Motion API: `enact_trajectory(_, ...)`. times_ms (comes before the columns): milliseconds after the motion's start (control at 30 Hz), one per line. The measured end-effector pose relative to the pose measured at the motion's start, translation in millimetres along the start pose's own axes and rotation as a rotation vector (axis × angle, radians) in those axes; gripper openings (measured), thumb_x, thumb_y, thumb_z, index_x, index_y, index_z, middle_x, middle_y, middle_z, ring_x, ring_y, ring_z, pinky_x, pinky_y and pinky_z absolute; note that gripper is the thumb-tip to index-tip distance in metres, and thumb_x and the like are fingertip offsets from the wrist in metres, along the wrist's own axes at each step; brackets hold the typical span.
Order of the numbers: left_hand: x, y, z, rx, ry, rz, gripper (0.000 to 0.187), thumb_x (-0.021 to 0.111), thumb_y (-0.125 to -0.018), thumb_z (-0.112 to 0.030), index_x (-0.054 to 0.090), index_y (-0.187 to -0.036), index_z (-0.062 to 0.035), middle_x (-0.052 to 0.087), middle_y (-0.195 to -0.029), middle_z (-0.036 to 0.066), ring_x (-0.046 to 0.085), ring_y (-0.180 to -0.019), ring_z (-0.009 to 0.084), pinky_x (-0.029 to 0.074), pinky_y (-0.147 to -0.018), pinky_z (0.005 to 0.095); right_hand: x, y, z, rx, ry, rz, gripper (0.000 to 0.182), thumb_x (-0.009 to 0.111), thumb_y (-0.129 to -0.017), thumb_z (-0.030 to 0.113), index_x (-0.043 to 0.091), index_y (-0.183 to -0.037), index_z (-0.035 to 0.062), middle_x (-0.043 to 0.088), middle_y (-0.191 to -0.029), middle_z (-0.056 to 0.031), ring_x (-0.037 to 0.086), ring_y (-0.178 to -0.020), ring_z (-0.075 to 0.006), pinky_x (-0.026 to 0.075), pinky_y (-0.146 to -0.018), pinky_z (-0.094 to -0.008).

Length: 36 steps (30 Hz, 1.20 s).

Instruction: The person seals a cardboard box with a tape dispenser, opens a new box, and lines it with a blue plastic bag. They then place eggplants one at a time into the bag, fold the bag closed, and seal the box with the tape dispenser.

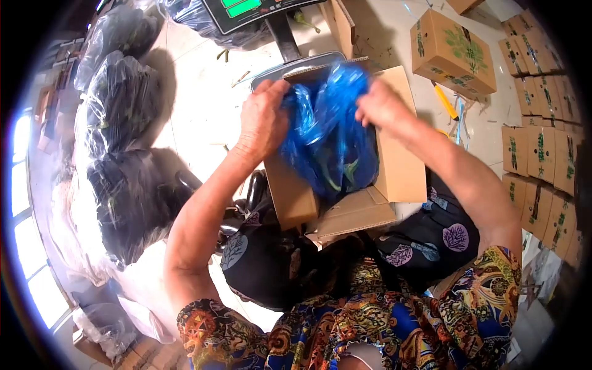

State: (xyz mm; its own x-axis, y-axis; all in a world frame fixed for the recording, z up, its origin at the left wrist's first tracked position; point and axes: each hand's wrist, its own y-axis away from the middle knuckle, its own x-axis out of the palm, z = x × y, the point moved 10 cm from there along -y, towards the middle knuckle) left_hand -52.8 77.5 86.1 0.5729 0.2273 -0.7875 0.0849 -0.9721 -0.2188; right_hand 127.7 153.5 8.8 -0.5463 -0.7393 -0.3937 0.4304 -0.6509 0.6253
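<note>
An open cardboard box [404, 166] stands on the scale platform, its flaps spread. Inside it lies a blue plastic bag [320, 148] with dark, green-stemmed vegetables showing through the film. My left hand [265, 117] has its fingers closed on the bag's left edge, at the box's upper left. At the upper right, my right hand [379, 103] pinches the bag's other side, slightly blurred. Between my hands the top of the bag is gathered and crumpled. The scale's display [243, 7] glows green above the box.
Clear bags of dark vegetables [126, 203] line the left side. A closed printed carton [453, 52] and a yellow cutter [445, 102] lie at the upper right. Cartons [539, 154] are stacked along the right edge. Loose eggplants [254, 191] lie beside my left knee.
</note>
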Motion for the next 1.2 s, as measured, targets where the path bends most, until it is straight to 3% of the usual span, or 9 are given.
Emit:
enact_trajectory(67, -4, 7, 16, -0.050, -0.021, 0.039, 0.031, 0.058, -0.069, 0.006, 0.061, -0.097, -0.0040, 0.061, -0.091, 0.019, 0.061, -0.081, 0.0428, 0.051, -0.072, 0.0488, -26, -8, -17, -0.086, -0.472, -0.194, 0.031, 0.043, -0.080, -0.002, 0.064, -0.102, -0.0025, 0.070, -0.090, -0.0139, 0.071, -0.076, -0.0208, 0.059, -0.070, -0.0356)
enact_trajectory(233, 51, 52, -8, 0.066, -0.062, 0.400, 0.035, 0.062, -0.069, 0.000, 0.057, -0.103, -0.0049, 0.062, -0.091, 0.019, 0.064, -0.079, 0.0407, 0.055, -0.070, 0.0493, -9, -31, -23, -0.194, -0.371, -0.065, 0.035, 0.046, -0.079, 0.001, 0.060, -0.111, -0.0051, 0.069, -0.101, -0.0207, 0.069, -0.091, -0.0294, 0.058, -0.080, -0.0368)
enact_trajectory(333, 59, 50, -38, 0.013, 0.128, 0.413, 0.022, 0.063, -0.077, -0.005, 0.060, -0.099, -0.0012, 0.065, -0.091, 0.025, 0.064, -0.084, 0.0440, 0.053, -0.074, 0.0509, -11, -46, -2, -0.248, 0.150, -0.237, 0.039, 0.057, -0.072, 0.014, 0.066, -0.106, -0.0023, 0.067, -0.104, -0.0261, 0.065, -0.099, -0.0404, 0.050, -0.091, -0.0419)
enact_trajectory(433, 77, 33, -59, -0.116, 0.375, 0.356, 0.019, 0.066, -0.083, -0.005, 0.066, -0.099, 0.0048, 0.066, -0.089, 0.028, 0.066, -0.086, 0.0421, 0.052, -0.074, 0.0431, 13, -44, 26, -0.192, 0.269, 0.006, 0.038, 0.056, -0.072, 0.013, 0.068, -0.104, -0.0017, 0.066, -0.106, -0.0273, 0.063, -0.104, -0.0413, 0.049, -0.092, -0.0432)
enact_trajectory(600, 152, 14, -77, -0.176, 0.328, 0.121, 0.018, 0.064, -0.081, -0.014, 0.063, -0.082, 0.0040, 0.064, -0.091, 0.031, 0.063, -0.088, 0.0452, 0.048, -0.072, 0.0523, 35, -37, 71, -0.521, 0.570, 0.152, 0.027, 0.055, -0.067, 0.004, 0.067, -0.090, -0.0037, 0.067, -0.092, -0.0262, 0.064, -0.091, -0.0428, 0.051, -0.078, -0.0449)
enact_trajectory(733, 209, 21, -106, 0.194, -0.273, 0.666, 0.026, 0.056, -0.086, -0.018, 0.065, -0.102, 0.0010, 0.066, -0.104, 0.024, 0.064, -0.094, 0.0429, 0.050, -0.076, 0.0509, 74, 0, 91, -0.941, 0.783, 0.167, 0.009, 0.058, -0.067, -0.002, 0.063, -0.074, -0.0017, 0.066, -0.077, -0.0219, 0.064, -0.078, -0.0427, 0.053, -0.069, -0.0489)
enact_trajectory(900, 227, 58, -101, 0.361, -0.291, 0.996, 0.027, 0.054, -0.085, -0.015, 0.065, -0.106, -0.0007, 0.068, -0.102, 0.021, 0.066, -0.092, 0.0379, 0.052, -0.076, 0.0475, 95, 31, 79, -0.920, 1.026, 0.180, 0.009, 0.061, -0.070, 0.000, 0.068, -0.076, -0.0007, 0.067, -0.081, -0.0195, 0.067, -0.083, -0.0345, 0.055, -0.071, -0.0415)
enact_trajectory(1033, 205, 99, -127, 0.460, -0.136, 1.157, 0.029, 0.053, -0.085, -0.013, 0.065, -0.109, -0.0021, 0.069, -0.102, 0.018, 0.068, -0.090, 0.0338, 0.054, -0.077, 0.0449, 100, 46, 74, -0.879, 1.046, 0.260, 0.011, 0.059, -0.075, 0.003, 0.069, -0.080, -0.0006, 0.066, -0.088, -0.0189, 0.066, -0.089, -0.0329, 0.055, -0.076, -0.0399)
enact_trajectory(1200, 59, 58, -184, 0.390, 0.139, 0.975, 0.024, 0.062, -0.075, -0.002, 0.067, -0.098, -0.0031, 0.068, -0.087, 0.018, 0.067, -0.083, 0.0358, 0.054, -0.076, 0.0404, 103, 83, 40, -1.294, 1.040, -0.198, 0.015, 0.060, -0.079, 0.007, 0.065, -0.092, 0.0023, 0.063, -0.107, -0.0132, 0.060, -0.107, -0.0273, 0.051, -0.085, -0.0380)
